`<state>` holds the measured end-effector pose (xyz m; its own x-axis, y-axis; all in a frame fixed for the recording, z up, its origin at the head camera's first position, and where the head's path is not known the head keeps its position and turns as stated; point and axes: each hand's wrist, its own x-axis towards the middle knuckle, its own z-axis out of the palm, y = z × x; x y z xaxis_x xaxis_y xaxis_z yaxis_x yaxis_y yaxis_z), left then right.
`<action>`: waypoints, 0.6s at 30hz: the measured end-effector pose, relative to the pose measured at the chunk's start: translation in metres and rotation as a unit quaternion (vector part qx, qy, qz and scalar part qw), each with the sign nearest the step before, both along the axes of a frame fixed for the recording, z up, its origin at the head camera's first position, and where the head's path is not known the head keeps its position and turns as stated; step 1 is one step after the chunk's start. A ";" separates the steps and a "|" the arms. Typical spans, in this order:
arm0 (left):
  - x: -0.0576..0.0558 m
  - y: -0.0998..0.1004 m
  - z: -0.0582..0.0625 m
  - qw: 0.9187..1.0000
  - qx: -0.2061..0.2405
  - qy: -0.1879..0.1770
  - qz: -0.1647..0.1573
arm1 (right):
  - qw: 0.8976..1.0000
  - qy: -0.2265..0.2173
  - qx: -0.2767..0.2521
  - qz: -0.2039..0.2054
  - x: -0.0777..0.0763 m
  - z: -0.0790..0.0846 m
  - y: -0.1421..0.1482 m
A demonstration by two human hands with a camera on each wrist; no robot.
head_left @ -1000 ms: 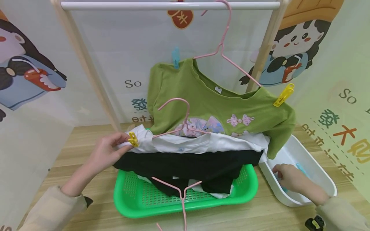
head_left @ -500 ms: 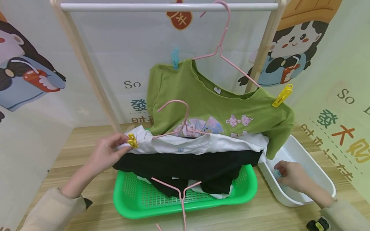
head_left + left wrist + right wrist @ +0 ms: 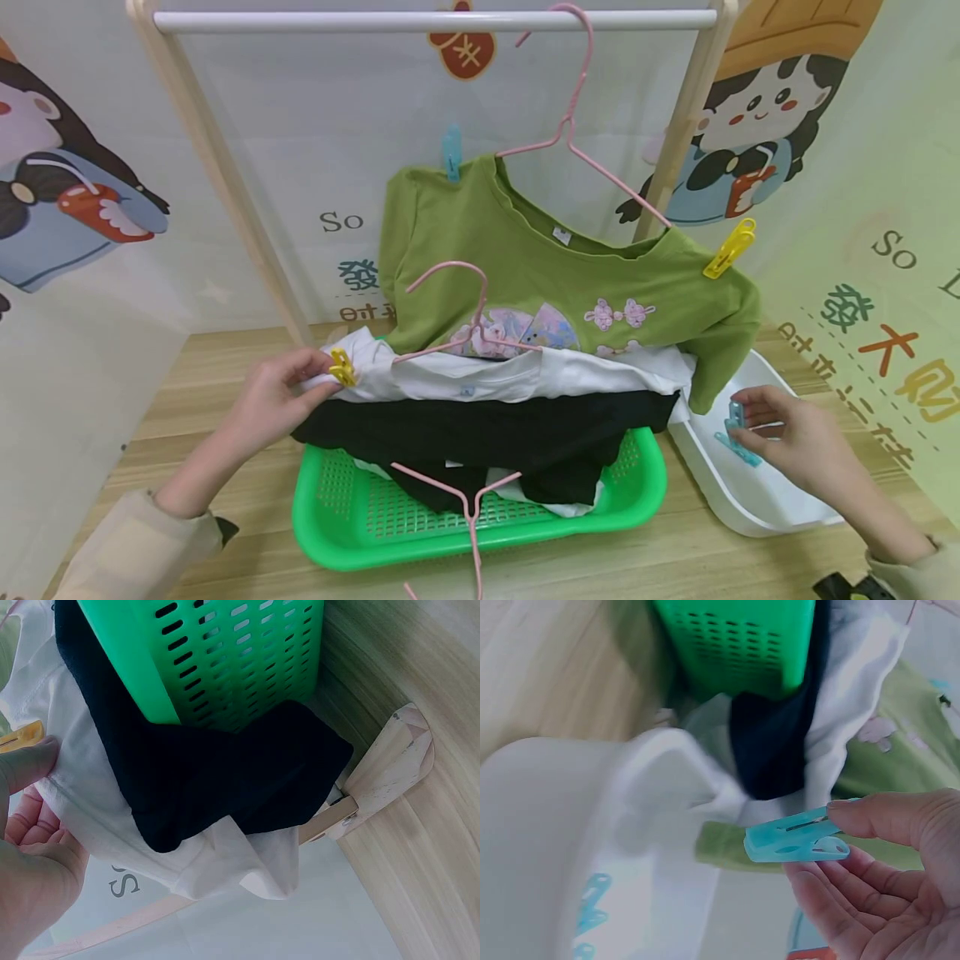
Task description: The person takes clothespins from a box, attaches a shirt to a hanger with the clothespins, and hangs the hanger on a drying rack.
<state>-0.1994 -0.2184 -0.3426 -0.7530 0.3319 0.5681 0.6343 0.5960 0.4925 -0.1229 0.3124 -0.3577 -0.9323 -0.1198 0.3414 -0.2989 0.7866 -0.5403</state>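
My left hand [image 3: 273, 400] pinches the shoulder edge of a white shirt [image 3: 600, 371], beside a yellow clothespin [image 3: 342, 367] clipped on it. In the left wrist view the thumb lies on the white cloth, the other fingers behind it. A pink hanger [image 3: 480, 321] sits in the shirt's neck. Over the white bin [image 3: 720, 492], my right hand [image 3: 806, 442] holds a light blue clothespin [image 3: 795, 836] between thumb and fingers. More blue clothespins [image 3: 592, 904] lie in the bin.
Behind, a green shirt [image 3: 465, 242] with a blue and a yellow clothespin hangs by a pink hanger from the rack's white rail [image 3: 435, 21]. A green basket [image 3: 480, 546] holds black clothing [image 3: 487, 425]. Another pink hanger [image 3: 472, 517] lies at the front.
My right hand has picked up a blue clothespin from the white bin and moved up and to the right with it. My left hand stays on the white shirt.
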 end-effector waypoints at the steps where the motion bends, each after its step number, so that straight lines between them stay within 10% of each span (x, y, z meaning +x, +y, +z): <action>1: 0.000 0.000 0.000 1.000 -0.001 0.000 0.000 | 1.000 0.007 0.001 0.003 0.000 0.002 -0.001; 18: 0.001 -0.001 0.000 1.000 -0.006 0.001 0.003 | 0.992 0.115 -0.020 0.048 0.007 0.031 -0.032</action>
